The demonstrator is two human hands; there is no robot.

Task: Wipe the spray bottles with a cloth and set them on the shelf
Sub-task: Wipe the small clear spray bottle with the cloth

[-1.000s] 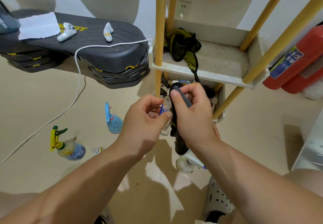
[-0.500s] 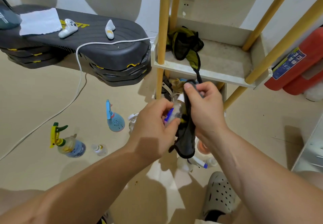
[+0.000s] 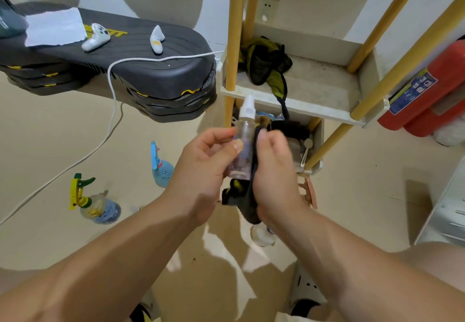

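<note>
My left hand (image 3: 201, 168) grips a small clear spray bottle (image 3: 242, 135) with a white cap, held upright in front of the shelf. Against the bottle's right side my right hand (image 3: 274, 173) holds a dark cloth (image 3: 241, 198), which hangs down below both hands. The white shelf (image 3: 314, 110) with yellow posts stands just behind; its upper tier holds only a dark green and black rag (image 3: 264, 65). On the floor to the left lie a blue spray bottle (image 3: 161, 168) and a yellow-and-green trigger bottle (image 3: 95, 203). Another bottle (image 3: 261, 236) lies under my right wrist, mostly hidden.
A stack of black step platforms (image 3: 151, 70) at the left carries a white paper, a game controller and a white cable that trails down to the floor. Red fire extinguishers (image 3: 432, 90) lie at the right. A white rack (image 3: 448, 211) stands at the right edge. My grey clogs are below.
The bottle has been turned upright, so its white cap now shows above my hands. My right hand slid the cloth down along the bottle's side. The view shifted slightly.
</note>
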